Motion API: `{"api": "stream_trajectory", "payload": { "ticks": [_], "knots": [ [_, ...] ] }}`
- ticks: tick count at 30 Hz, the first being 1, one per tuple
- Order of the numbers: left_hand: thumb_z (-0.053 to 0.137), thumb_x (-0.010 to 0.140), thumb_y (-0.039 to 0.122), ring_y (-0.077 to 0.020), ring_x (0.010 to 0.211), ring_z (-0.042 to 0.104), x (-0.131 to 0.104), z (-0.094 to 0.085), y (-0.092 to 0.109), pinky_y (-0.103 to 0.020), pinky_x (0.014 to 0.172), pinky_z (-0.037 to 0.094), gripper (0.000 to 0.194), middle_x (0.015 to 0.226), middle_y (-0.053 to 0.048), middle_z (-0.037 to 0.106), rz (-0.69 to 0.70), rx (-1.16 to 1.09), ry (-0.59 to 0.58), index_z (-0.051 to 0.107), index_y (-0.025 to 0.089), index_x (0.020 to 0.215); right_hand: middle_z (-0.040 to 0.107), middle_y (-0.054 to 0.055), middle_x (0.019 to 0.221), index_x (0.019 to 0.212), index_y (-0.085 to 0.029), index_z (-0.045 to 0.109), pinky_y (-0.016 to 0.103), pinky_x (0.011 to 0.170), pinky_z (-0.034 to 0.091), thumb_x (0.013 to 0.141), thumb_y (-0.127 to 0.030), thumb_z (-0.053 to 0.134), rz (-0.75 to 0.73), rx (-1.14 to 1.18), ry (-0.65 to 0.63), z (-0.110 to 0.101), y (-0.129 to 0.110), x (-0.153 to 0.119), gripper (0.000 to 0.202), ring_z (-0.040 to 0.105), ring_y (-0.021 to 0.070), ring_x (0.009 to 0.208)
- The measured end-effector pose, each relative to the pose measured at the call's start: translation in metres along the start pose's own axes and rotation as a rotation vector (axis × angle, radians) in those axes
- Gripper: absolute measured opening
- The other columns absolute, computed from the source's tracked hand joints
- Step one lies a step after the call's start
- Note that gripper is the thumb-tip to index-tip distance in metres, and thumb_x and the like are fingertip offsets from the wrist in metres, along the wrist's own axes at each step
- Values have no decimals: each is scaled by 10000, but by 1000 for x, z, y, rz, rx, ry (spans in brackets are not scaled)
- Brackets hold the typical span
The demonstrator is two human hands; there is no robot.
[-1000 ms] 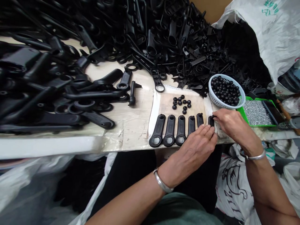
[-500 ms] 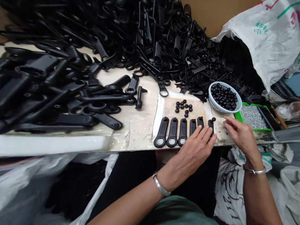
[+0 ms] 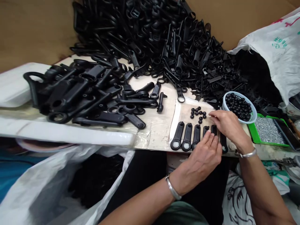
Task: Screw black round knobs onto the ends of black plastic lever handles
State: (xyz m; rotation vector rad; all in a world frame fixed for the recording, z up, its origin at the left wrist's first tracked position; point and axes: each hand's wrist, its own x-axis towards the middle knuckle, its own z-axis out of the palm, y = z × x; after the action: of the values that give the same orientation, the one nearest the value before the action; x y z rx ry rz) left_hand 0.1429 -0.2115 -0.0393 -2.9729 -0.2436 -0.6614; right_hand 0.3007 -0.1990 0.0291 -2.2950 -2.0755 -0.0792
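A row of black plastic crank handles [image 3: 187,137] lies side by side at the table's front edge, round ring ends toward me. My left hand [image 3: 206,153] lies over the right part of this row, its fingers stretched flat on the handles and covering their lower ends. Above the row's right part is my right hand [image 3: 227,125], thumb and forefinger closed together near the narrow tips; what they pinch is hidden. Small black round knobs [image 3: 199,113] are scattered just left of those fingertips. Behind the right hand stands a pale blue basket [image 3: 252,118] full of similar knobs.
Large heaps of black plastic parts [image 3: 150,34] fill the back and left of the table. A green tray [image 3: 254,132] of small metal pieces stands at right, with a dark flat object [image 3: 286,129] on it. White sacks [image 3: 286,53] and foam blocks [image 3: 70,132] lie around.
The view has swung left. My right hand has moved left from beside the row to over its upper right tips. My left hand still rests on the handles.
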Motion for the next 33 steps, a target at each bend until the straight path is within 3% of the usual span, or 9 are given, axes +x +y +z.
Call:
{"api": "stream_trajectory", "payload": {
  "ticks": [3, 6, 12, 16, 22, 26, 30, 33],
  "knots": [
    [438, 941, 143, -296, 1306, 545, 0, -2, 0, -462, 1203, 289, 401, 1361, -249, 576, -6, 0, -2, 518, -25, 1296, 754, 100, 942, 1031, -220, 718, 313, 673, 438, 928, -261, 540, 25, -150, -155, 3, -11, 20, 210, 705, 267, 881],
    [418, 959, 172, -292, 1336, 517, -1, -2, 1, -472, 1208, 273, 437, 1401, -261, 538, -6, 3, 13, 480, -33, 1340, 749, 109, 932, 1027, -223, 714, 313, 669, 423, 911, -270, 559, 39, -182, -186, 6, -14, 25, 199, 695, 274, 892],
    [462, 944, 155, -286, 1310, 545, -1, 0, 0, -449, 1190, 314, 401, 1372, -233, 577, -18, 0, 7, 528, -1, 1307, 736, 29, 926, 1005, -227, 710, 292, 777, 466, 836, -190, 633, 53, 221, 14, 7, 8, 5, 189, 664, 181, 826],
    [464, 939, 139, -294, 1294, 560, 2, -2, -2, -448, 1164, 358, 389, 1344, -238, 597, -15, -13, 5, 550, -8, 1290, 719, 11, 857, 927, -209, 696, 284, 732, 485, 811, -191, 638, 27, 423, 145, 5, 18, -14, 131, 633, 154, 730],
    [434, 946, 99, -279, 1273, 580, 6, -3, -3, -423, 1150, 385, 369, 1324, -223, 617, -27, -12, -18, 569, -5, 1274, 711, 17, 850, 951, -189, 696, 262, 654, 477, 826, -211, 635, 52, 532, 172, 3, 21, -33, 141, 625, 141, 706],
    [451, 944, 98, -273, 1279, 575, 4, 2, -3, -437, 1165, 364, 368, 1341, -230, 601, -21, -35, -1, 560, -3, 1280, 715, 36, 901, 1036, -194, 721, 294, 686, 493, 855, -232, 628, 50, 474, 192, 0, 29, -43, 207, 620, 153, 717],
    [484, 935, 110, -289, 1290, 563, 3, 5, -2, -439, 1173, 351, 376, 1346, -223, 596, -19, -34, 12, 556, 1, 1288, 717, 72, 1016, 1084, -210, 716, 371, 860, 491, 917, -230, 563, -31, 257, 157, -1, 32, -49, 227, 635, 214, 922],
    [474, 943, 102, -279, 1289, 565, 4, 4, -2, -422, 1164, 368, 361, 1332, -223, 607, -38, -38, 8, 561, -4, 1276, 706, 89, 1067, 1082, -223, 708, 384, 868, 481, 947, -216, 508, -83, 115, 112, 2, 29, -49, 241, 609, 240, 991]
  ]
}}
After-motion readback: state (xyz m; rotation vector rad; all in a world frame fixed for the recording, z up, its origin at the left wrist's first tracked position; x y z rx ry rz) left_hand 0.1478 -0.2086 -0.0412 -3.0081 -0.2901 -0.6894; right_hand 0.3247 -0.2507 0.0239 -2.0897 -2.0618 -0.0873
